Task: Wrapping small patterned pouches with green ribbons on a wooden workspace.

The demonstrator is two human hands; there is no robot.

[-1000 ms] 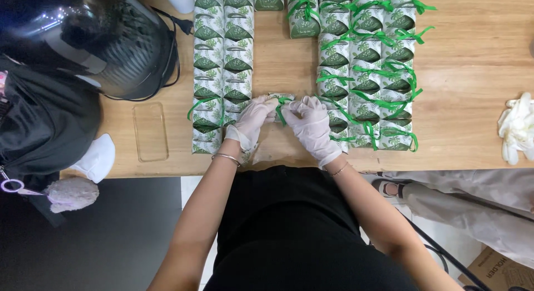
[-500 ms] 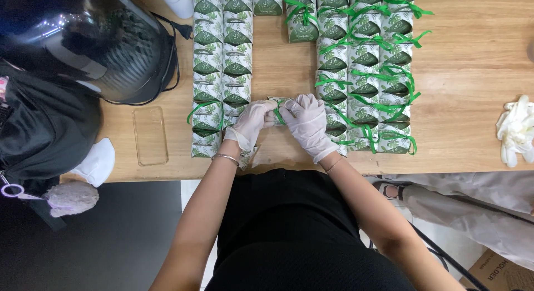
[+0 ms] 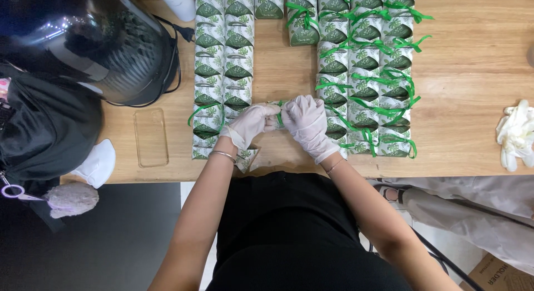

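Observation:
Both of my hands wear white gloves and meet over the near middle of the wooden table. My left hand and my right hand pinch a small leaf-printed gift box with a green ribbon between them; the fingers hide most of it. To the left stand two columns of the same boxes without ribbons. Rows of boxes tied with green ribbons lie to the right.
A black helmet and a black bag sit at the left, with a clear phone case and a white mask near the edge. A crumpled white glove lies at the far right. A fluffy keyring hangs off the table.
My hands have stayed at the same box, the fingers shifting slightly around the ribbon. Nothing else on the table has moved.

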